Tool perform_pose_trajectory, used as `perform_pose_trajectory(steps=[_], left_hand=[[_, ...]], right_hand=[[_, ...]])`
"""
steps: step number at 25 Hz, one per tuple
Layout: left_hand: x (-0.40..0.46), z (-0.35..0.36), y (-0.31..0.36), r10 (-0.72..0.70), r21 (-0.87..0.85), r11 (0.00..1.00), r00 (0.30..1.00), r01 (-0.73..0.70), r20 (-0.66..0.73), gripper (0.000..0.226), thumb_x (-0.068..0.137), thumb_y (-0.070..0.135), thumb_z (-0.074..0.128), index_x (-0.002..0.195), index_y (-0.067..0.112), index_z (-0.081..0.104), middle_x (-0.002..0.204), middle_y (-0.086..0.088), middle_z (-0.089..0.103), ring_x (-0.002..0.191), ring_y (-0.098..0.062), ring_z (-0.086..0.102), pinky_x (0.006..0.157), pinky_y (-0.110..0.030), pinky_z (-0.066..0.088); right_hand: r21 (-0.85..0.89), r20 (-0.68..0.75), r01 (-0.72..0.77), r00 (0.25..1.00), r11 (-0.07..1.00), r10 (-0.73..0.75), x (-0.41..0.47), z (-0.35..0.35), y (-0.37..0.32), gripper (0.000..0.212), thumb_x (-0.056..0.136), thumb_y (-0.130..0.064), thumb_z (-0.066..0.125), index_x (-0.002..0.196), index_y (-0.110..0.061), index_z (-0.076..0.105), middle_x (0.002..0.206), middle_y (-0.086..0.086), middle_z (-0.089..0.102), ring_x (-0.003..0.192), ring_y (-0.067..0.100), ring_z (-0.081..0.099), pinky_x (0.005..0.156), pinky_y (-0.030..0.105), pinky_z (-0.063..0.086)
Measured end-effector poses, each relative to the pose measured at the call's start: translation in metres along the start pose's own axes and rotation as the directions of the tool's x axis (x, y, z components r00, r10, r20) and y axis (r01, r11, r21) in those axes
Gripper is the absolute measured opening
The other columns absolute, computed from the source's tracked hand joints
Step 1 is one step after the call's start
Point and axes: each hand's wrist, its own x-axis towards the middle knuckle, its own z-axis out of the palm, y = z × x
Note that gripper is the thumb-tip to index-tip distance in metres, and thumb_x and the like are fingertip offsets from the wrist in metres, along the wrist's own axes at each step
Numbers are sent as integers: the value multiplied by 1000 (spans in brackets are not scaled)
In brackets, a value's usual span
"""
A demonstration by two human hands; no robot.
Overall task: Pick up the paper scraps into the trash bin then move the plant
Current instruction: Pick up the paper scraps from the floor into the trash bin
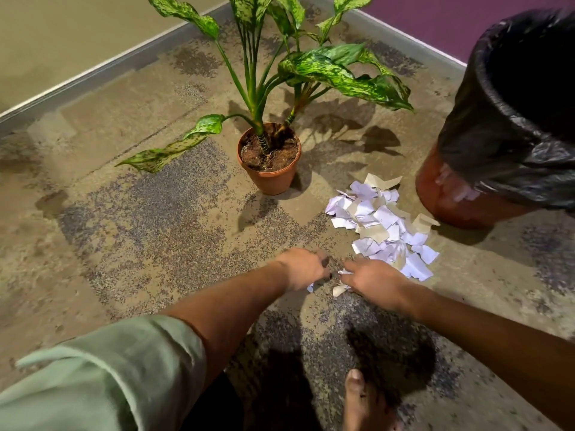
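Head: scraps [382, 225] by fingers [348, 269] (rt side)

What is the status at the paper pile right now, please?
Left hand and right hand down on the carpet, closed on small scraps. Main paper pile on floor beside the bin. Plant untouched. Nothing in the way.

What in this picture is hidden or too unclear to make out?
Head view:
- Inside of the trash bin: dark black liner hides any contents; the frame edge cuts the bin off.
- Left hand and right hand: blurred, grip on the paper scraps unclear.
- Plant: top leaves cut off.
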Motion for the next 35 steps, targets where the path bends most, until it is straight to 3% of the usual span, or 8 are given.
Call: perform_pose_trajectory(steps=[9, 17, 19, 22, 25, 28, 30, 35], left_hand=[[-5, -7, 5, 107, 213, 971, 994, -107, 8, 25, 94, 20, 57, 119, 16, 59, 120, -9, 43, 48, -3, 37, 32, -19, 31], [15, 15, -5, 275, 236, 936, 961, -262, -23, 30, 96, 46, 39, 122, 31, 47, 143, -11, 28, 98, -24, 63, 64, -35, 57], [18, 21, -7, 279, 257, 929, 960, -265, -17, 32, 98, 50, 33, 120, 32, 50, 140, -13, 33, 106, -29, 59, 77, -43, 57], [10, 10, -3, 240, 266, 933, 970, -243, 47, 24, 99, 35, 43, 117, 24, 55, 138, -12, 35, 104, -27, 55, 77, -39, 57], [11, 2, 2, 228, 177, 957, 973, -231, 40, 35, 102, 28, 28, 109, 10, 57, 132, -12, 43, 87, -21, 55, 59, -33, 51], [13, -2, 4, 139, 110, 983, 989, -144, 50, 26, 102, 21, 37, 118, 9, 52, 128, -14, 42, 87, -23, 58, 64, -32, 52], [15, 0, 3, 73, 86, 994, 997, -74, 19, 30, 96, 17, 54, 125, 13, 49, 127, -12, 42, 92, -24, 60, 70, -31, 55], [25, 3, -7, -126, -209, 972, 988, 106, -87, 47, 92, 6, 53, 136, 22, 48, 144, -10, 40, 111, -29, 60, 89, -37, 56]], right_hand=[[214, -498, -101, 844, 972, 197, -22, -87, 30, 14, 87, -20, 69, 99, -13, 72, 87, 4, 63, 76, 28, 65, 62, 33, 48], [427, -802, -185, 374, 885, 465, -101, -257, 82, 32, 87, -44, 62, 100, -17, 71, 97, 7, 69, 88, 22, 63, 79, 40, 52], [625, -712, -316, 143, 714, 687, -101, -175, 98, 46, 83, -63, 54, 111, -27, 61, 109, 4, 69, 101, 17, 62, 89, 45, 52], [768, -333, -415, 393, 488, 857, -88, 106, 15, 83, 59, -94, 48, 132, -59, 35, 130, 3, 63, 139, 14, 34, 117, 57, 16], [711, 88, -640, 493, 292, 866, -68, 250, -137, 60, 91, -68, 39, 134, -29, 55, 138, 3, 56, 132, 22, 46, 115, 26, 6], [634, 129, -673, 576, 380, 807, -102, -3, 25, 123, 37, -103, -13, 132, -51, 47, 143, -8, 51, 132, 19, 42, 116, 40, 21], [432, -320, -647, 541, 628, 778, -134, -85, 135, 88, 53, -102, 30, 121, -51, 54, 127, 0, 64, 121, 29, 51, 105, 56, 37], [551, -578, -656, 146, 515, 803, -158, -220, 102, 53, 89, -39, 62, 138, -20, 51, 130, 24, 56, 124, 44, 46, 103, 51, 38]])
